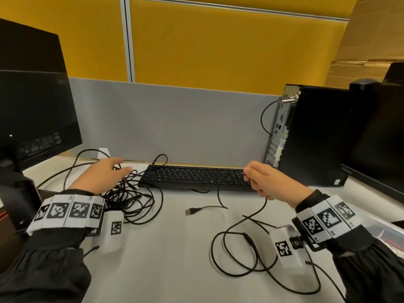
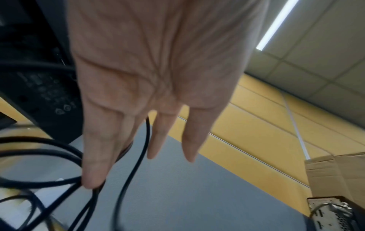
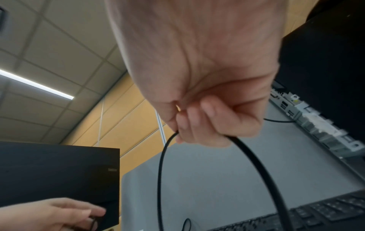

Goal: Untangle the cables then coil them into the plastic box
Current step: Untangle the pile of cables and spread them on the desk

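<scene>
A tangle of black cables [image 1: 131, 194] lies on the grey desk in front of the left monitor. My left hand [image 1: 119, 167] reaches over it with straight fingers. Cable strands [image 2: 145, 140] run between those fingers [image 2: 94, 156] in the left wrist view. My right hand [image 1: 255, 180] hovers at the keyboard's right end and grips one black cable [image 1: 219, 191] in curled fingers [image 3: 207, 121]. One side of that cable drops to a USB plug [image 1: 189, 212] on the desk. The other side trails to loose loops [image 1: 240, 252] at the front right. The clear plastic box [image 1: 384, 224] shows only partly at the right edge.
A black keyboard [image 1: 192, 177] lies at the back centre. A dark monitor [image 1: 32, 95] stands at the left, a black PC tower [image 1: 317, 136] at the right. A grey and yellow partition [image 1: 175, 117] closes the back. Bare desk [image 1: 175, 259] lies between my arms.
</scene>
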`<state>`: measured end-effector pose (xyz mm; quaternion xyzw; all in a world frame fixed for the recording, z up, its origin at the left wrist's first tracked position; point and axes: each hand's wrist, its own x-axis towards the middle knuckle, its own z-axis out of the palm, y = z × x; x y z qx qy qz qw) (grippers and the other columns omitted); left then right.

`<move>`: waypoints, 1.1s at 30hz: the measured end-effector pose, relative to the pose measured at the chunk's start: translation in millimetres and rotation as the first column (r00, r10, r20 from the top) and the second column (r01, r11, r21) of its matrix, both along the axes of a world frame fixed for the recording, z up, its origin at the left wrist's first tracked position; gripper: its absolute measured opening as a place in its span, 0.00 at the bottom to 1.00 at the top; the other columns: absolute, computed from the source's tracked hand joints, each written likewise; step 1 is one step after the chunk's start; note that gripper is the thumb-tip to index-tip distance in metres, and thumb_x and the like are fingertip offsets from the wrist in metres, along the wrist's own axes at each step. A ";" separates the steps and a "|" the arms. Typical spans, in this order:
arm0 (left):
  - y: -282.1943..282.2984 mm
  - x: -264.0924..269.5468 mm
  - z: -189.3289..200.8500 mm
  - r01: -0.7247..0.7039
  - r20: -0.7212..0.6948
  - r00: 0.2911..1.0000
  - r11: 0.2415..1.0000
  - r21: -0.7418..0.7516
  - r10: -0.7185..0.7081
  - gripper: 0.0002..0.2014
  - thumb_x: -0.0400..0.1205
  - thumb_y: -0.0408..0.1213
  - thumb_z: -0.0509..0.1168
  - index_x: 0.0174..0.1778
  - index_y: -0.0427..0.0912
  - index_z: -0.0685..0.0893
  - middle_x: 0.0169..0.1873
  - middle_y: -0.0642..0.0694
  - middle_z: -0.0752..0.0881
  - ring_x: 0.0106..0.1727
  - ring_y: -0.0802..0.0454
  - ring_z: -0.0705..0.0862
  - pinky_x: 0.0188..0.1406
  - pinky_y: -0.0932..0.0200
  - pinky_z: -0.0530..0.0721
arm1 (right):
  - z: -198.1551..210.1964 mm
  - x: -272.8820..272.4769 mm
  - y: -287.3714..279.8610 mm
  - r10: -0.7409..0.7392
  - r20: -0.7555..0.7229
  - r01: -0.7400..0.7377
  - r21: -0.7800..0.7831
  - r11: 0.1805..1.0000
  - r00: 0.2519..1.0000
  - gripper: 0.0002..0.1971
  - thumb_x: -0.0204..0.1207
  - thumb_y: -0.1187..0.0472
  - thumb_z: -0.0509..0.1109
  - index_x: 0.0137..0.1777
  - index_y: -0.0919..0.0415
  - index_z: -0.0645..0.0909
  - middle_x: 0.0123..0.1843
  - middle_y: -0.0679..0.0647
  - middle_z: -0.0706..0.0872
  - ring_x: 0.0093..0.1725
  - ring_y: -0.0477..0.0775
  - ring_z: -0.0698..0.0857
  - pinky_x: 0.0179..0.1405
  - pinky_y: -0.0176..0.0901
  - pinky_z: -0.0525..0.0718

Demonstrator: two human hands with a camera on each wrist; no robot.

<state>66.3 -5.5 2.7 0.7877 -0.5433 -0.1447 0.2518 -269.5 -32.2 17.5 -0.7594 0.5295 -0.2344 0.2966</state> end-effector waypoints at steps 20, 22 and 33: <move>25.8 -97.6 24.4 0.570 -0.126 0.730 0.701 -0.429 -0.672 0.26 0.75 0.69 0.56 0.67 0.63 0.74 0.53 0.61 0.85 0.56 0.66 0.82 0.59 0.66 0.77 | 15.1 43.1 13.1 0.238 -0.026 -0.219 -0.498 0.839 0.971 0.07 0.82 0.53 0.63 0.43 0.48 0.80 0.25 0.48 0.72 0.27 0.44 0.70 0.29 0.32 0.68; 25.7 -110.2 19.7 0.645 -0.370 0.538 0.653 -0.397 -0.757 0.18 0.80 0.53 0.62 0.64 0.52 0.76 0.37 0.56 0.86 0.40 0.60 0.86 0.53 0.59 0.84 | 16.1 44.5 13.9 0.334 0.002 -0.293 -0.479 0.828 0.942 0.07 0.81 0.53 0.63 0.44 0.50 0.82 0.29 0.55 0.77 0.30 0.49 0.73 0.33 0.40 0.71; 0.0 -29.9 18.4 0.132 -0.304 0.897 0.850 -0.510 -0.322 0.17 0.83 0.46 0.60 0.30 0.43 0.81 0.18 0.52 0.63 0.21 0.52 0.61 0.25 0.62 0.61 | 0.4 -81.1 -29.4 -0.060 -0.189 0.007 -0.272 0.962 0.980 0.14 0.85 0.56 0.56 0.42 0.60 0.78 0.27 0.44 0.73 0.24 0.41 0.71 0.26 0.33 0.71</move>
